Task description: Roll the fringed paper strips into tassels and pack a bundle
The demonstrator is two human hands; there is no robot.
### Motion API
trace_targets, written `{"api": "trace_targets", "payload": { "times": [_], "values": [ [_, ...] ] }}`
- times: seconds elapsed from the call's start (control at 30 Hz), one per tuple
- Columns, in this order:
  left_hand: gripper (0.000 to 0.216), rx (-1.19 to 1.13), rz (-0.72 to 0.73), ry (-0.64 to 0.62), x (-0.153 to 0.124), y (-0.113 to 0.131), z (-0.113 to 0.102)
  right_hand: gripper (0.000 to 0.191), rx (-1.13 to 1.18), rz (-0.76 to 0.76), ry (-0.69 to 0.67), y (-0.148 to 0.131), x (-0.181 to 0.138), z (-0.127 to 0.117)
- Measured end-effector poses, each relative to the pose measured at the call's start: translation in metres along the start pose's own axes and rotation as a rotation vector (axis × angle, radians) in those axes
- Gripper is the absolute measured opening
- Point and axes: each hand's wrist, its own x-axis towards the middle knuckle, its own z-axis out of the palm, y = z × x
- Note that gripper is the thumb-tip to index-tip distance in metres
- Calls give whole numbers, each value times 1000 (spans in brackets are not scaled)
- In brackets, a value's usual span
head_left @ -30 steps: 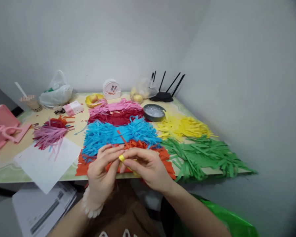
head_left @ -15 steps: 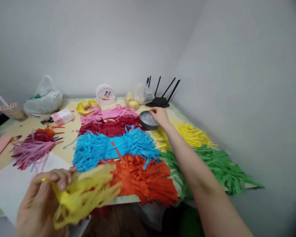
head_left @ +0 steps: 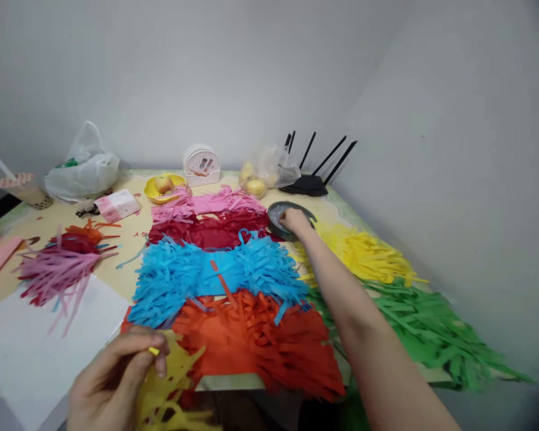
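Pinching yellow fringe (head_left: 164, 380), already gathered, in left hand (head_left: 117, 372), with right hand (head_left: 295, 220) inside bowl (head_left: 275, 230) in unclear grip, and blue fringe (head_left: 161, 281) still ungathered.

Two hands (head_left: 119, 377), two bowls (head_left: 275, 230) (one yellow), one cup (head_left: 27, 193).

From my head I'm looking forward and down across the table (head_left: 123, 278) toward the back wall (head_left: 170, 72), left hand (head_left: 117, 377) nearest.

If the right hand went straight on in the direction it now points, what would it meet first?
Probably the whitish translucent contents of the dark grey round bowl, since the right hand points down into it; depth is unclear, so they may already touch.
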Motion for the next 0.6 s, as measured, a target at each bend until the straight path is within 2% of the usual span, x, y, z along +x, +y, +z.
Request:
{"api": "trace_targets", "payload": {
  "times": [0.1, 0.27, 0.4, 0.5, 0.6],
  "values": [
    [19, -7, -8, -113, 1, 5, 2, 34, 32, -2, -12, -2, -1, -1],
    [18, 1, -9, -142, 1, 5, 0, 34, 137, -23, 11, -9, -7, -7],
    [15, 18, 9, -140, 0, 5, -3, 32, 294, -63, 127, -9, -23, -28],
    [10, 69, 80, -169, 3, 7, -3, 26, 457, -155, 245, -13, -55, -47],
    [7, 77, 214, -204, 5, 11, 5, 26, 640, -343, 284, -33, -118, -55]
  ]
}}
